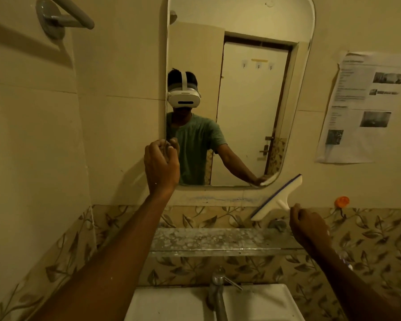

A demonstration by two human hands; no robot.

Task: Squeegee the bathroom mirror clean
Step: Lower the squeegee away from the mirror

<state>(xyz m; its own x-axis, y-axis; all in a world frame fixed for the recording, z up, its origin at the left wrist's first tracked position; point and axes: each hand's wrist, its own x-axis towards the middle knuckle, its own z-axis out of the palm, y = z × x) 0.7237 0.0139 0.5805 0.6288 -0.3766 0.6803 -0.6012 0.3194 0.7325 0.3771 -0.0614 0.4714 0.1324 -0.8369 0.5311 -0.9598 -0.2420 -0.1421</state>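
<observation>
The rounded bathroom mirror (252,100) hangs on the cream wall and reflects a person in a headset and a door. My right hand (308,225) grips the handle of a white squeegee (278,198) with a blue blade. The squeegee is tilted and sits just below the mirror's lower right corner, over the wall rather than the glass. My left hand (161,163) is raised at the mirror's lower left edge with its fingers curled. I see nothing held in it.
A spotted glass shelf (218,239) runs under the mirror. Below it are a metal tap (218,290) and a white sink (169,304). A printed notice (361,107) and an orange hook (342,201) are on the right wall. A grey towel bar (63,17) sticks out at upper left.
</observation>
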